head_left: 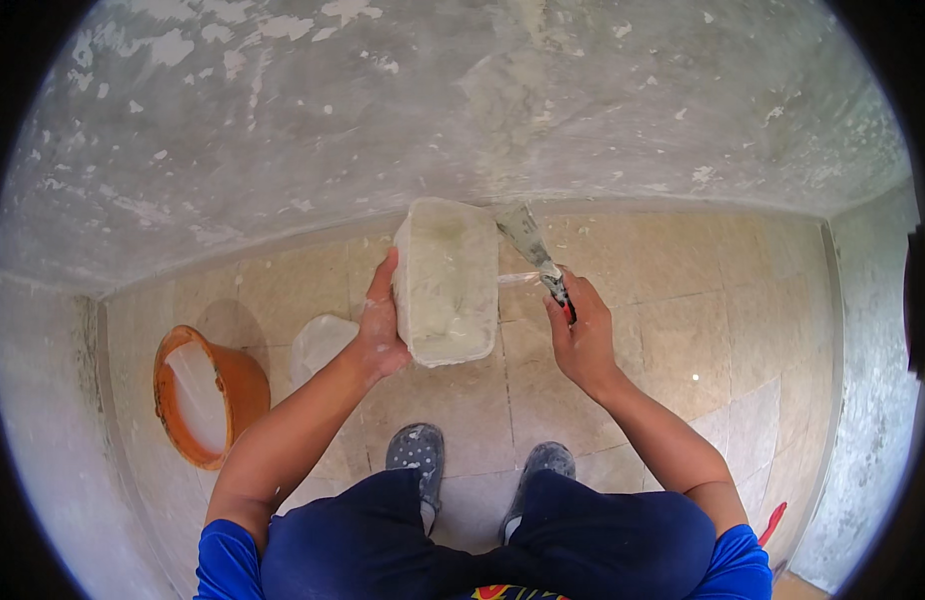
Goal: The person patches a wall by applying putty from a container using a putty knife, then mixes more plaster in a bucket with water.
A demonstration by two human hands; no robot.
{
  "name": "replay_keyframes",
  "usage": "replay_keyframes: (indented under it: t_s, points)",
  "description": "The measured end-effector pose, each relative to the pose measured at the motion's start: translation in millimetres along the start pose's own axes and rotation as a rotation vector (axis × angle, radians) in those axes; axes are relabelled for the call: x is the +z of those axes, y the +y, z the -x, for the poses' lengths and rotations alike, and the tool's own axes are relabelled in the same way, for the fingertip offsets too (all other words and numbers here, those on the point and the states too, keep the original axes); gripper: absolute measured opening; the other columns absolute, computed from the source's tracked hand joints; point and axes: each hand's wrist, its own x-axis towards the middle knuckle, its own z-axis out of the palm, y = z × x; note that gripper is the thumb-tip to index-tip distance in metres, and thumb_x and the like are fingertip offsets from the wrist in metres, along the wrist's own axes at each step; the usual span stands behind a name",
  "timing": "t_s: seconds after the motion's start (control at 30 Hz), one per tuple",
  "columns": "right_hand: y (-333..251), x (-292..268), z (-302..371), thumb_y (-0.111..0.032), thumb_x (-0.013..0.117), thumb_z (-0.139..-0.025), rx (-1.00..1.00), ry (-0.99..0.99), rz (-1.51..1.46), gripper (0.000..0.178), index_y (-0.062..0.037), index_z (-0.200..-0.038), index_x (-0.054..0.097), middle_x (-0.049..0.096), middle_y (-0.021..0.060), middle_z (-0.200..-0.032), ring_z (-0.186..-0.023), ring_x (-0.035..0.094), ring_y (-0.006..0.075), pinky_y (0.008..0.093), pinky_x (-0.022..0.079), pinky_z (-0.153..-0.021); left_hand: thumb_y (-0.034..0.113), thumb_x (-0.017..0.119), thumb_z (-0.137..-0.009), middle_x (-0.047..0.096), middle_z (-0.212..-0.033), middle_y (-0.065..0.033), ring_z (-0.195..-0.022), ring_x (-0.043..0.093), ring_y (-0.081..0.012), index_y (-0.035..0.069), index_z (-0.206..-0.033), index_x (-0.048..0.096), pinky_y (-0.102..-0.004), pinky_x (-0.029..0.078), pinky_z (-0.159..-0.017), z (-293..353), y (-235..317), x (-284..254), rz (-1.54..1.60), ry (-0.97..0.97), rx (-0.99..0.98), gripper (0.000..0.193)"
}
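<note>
My left hand (382, 318) grips a white rectangular tub (449, 285) by its left side, thumb up along the wall. Pale plaster coats the inside of the tub, and its depth is hard to tell. In my right hand (585, 335) is a putty knife (528, 243) with a black and red handle. Its wide blade, smeared with plaster, points up and left, close to the tub's upper right corner. My fingers wrap round the handle.
An orange bucket (245, 395) with whitish contents stands on the left. Beside it lies a white translucent piece (323, 342), partly behind my left arm. A patchy grey wall (383, 110) rises ahead, with side walls left and right. My feet in dark clogs (416, 455) rest on beige tiles (673, 350).
</note>
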Motion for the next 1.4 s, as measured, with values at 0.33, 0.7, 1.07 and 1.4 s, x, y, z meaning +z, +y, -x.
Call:
replay_keyframes:
  t_s: [0.33, 0.7, 1.07, 1.4]
  points:
    - [0, 18, 11, 0.003, 0.066, -0.097, 0.019, -0.041, 0.108, 0.046, 0.0018, -0.142, 0.058, 0.062, 0.018, -0.098, -0.082, 0.064, 0.0377, 0.0442, 0.052, -0.069, 0.077, 0.052, -0.097, 0.055, -0.157, -0.0148, -0.139, 0.059, -0.0351, 0.012, -0.164, 0.039, -0.0549, 0.047, -0.118, -2, -5, -17, -0.046, 0.01, -0.012, 0.094]
    - [33, 38, 25, -0.008, 0.071, -0.094, 0.108, -0.149, 0.143, 0.037, 0.0009, -0.129, 0.065, 0.063, 0.0169, -0.089, -0.08, 0.065, 0.0373, 0.0459, 0.054, -0.072, 0.076, 0.046, -0.102, 0.057, -0.154, -0.0157, -0.134, 0.063, -0.0314, 0.009, -0.162, 0.041, -0.0481, 0.052, -0.114, -13, -17, 16, -0.329, 0.008, -0.006, 0.09]
    - [56, -5, 15, -0.07, 0.039, -0.107, 0.995, -0.628, -1.809, 0.063, -0.0149, -0.082, 0.054, 0.048, 0.0007, -0.057, -0.043, 0.04, 0.0151, 0.0322, 0.033, -0.044, 0.077, 0.053, -0.098, 0.056, -0.155, -0.0106, -0.139, 0.058, -0.0274, 0.013, -0.16, 0.045, -0.0455, 0.047, -0.118, -10, -1, -7, -0.061, 0.008, 0.025, 0.09]
    - [27, 11, 20, -0.075, 0.03, -0.106, 0.879, -0.767, -1.712, 0.071, -0.0118, -0.082, 0.052, 0.048, 0.0052, -0.058, -0.044, 0.044, 0.0177, 0.0329, 0.035, -0.043, 0.075, 0.043, -0.104, 0.055, -0.156, -0.0107, -0.14, 0.057, -0.0273, 0.012, -0.163, 0.04, -0.0454, 0.045, -0.119, -13, -10, -6, -0.162, 0.102, 0.136, 0.086]
